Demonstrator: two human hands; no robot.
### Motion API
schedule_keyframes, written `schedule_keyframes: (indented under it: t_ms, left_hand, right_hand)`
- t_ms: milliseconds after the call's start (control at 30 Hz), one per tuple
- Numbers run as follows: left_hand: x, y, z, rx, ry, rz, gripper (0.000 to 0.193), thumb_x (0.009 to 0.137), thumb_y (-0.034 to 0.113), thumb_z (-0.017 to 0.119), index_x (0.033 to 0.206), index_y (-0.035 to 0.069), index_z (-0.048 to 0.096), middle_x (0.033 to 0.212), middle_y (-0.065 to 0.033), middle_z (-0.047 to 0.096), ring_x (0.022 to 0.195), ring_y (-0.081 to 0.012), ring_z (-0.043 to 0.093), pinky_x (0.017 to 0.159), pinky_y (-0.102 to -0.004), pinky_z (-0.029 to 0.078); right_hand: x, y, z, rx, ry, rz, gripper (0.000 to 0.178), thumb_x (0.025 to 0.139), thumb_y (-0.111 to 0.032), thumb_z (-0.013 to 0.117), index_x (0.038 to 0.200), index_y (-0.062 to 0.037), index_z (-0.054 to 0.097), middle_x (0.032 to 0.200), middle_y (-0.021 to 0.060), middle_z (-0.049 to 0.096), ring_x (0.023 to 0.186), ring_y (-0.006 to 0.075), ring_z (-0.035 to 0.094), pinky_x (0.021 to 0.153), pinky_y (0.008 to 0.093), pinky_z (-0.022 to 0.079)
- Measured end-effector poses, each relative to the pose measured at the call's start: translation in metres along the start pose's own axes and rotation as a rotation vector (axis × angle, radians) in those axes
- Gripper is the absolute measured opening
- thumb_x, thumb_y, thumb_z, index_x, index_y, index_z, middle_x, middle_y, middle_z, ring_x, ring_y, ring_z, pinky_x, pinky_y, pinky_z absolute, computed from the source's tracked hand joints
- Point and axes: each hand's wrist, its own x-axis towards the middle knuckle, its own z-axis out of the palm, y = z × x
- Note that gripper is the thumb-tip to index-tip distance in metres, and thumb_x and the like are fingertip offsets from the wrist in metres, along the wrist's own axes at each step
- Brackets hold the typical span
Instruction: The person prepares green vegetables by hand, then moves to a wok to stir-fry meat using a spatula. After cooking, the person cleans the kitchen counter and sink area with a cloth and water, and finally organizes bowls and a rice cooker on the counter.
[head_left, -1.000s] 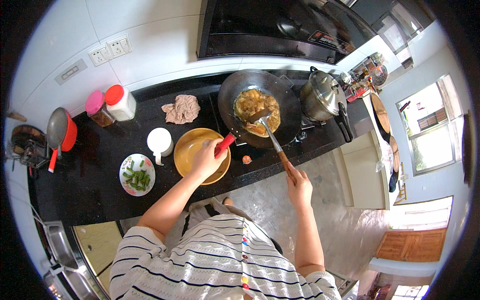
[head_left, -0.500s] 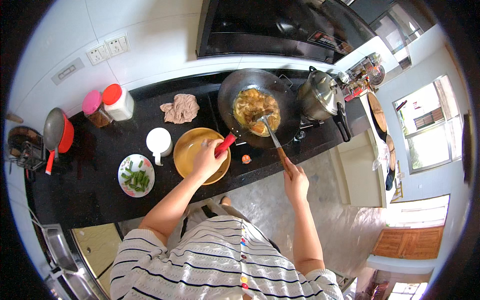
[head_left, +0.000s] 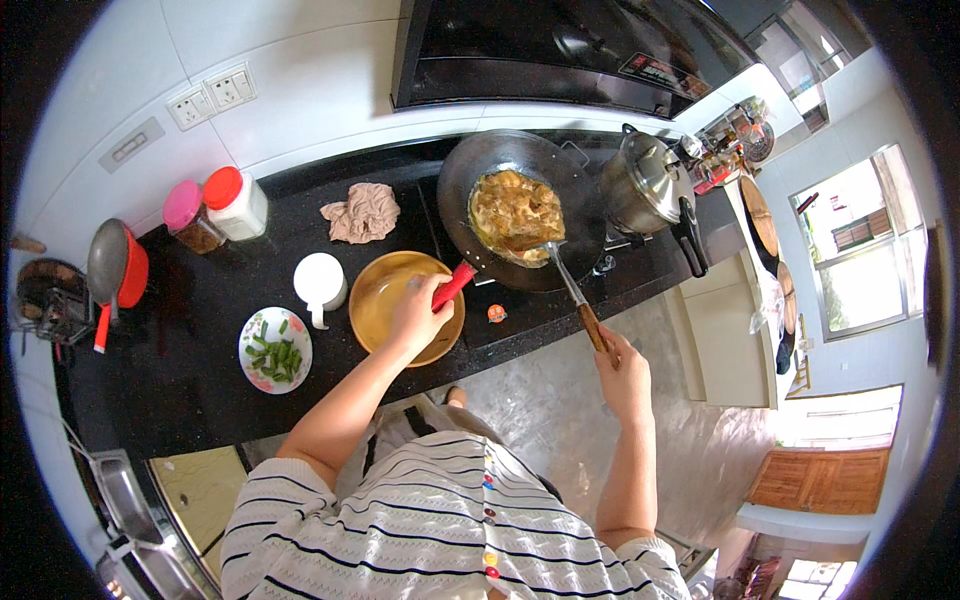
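Observation:
My left hand [head_left: 418,318] is closed round the red handle of a dark wok [head_left: 460,165], which sits on the stove. Brown pieces of food [head_left: 520,205] lie in yellowish liquid at the bottom of the wok. In my right hand [head_left: 622,375] is the wooden handle of a metal spatula [head_left: 573,285]. Its blade is at the near right side of the food, partly hidden by it. Below my left hand stands a wide yellow-brown bowl [head_left: 372,290] with a little liquid in it.
A white cup [head_left: 318,278], a plate [head_left: 250,340] of cut green vegetables and a crumpled cloth [head_left: 362,212] are on the black counter. Two lidded jars [head_left: 236,205] stand by the wall. Right of the wok is a pressure cooker [head_left: 640,185]; a red pan [head_left: 133,268] is far left.
My right hand has moved right and a little nearer to me, drawing the spatula from mid-food to the near right edge. The food is bunched more closely together. My left hand stays on the handle.

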Motion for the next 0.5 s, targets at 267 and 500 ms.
schedule_keyframes:
  t_ms: [267,500]
  left_hand:
    - [0.001,-0.007,0.0,-0.01,0.022,0.049,0.033,0.078,0.012,0.071,0.109,0.008,0.06,0.098,-0.0172,0.059,0.091,-0.0361,0.06,0.077,-0.0426,0.05]
    - [0.001,-0.011,-0.003,-0.013,0.021,0.064,0.034,0.077,0.01,0.072,0.109,0.006,0.06,0.099,-0.0176,0.06,0.093,-0.0362,0.06,0.08,-0.0416,0.05]
  right_hand:
    - [0.028,0.022,0.03,0.086,0.035,-0.059,0.039,0.087,-0.009,0.062,0.126,-0.008,0.061,0.088,0.0151,0.069,0.076,0.02,0.065,0.071,0.0306,0.049]
    - [0.049,0.01,0.04,0.389,0.044,0.07,0.044,0.088,-0.013,0.061,0.131,-0.0071,0.056,0.101,0.0125,0.07,0.086,0.0182,0.067,0.075,0.0298,0.05]
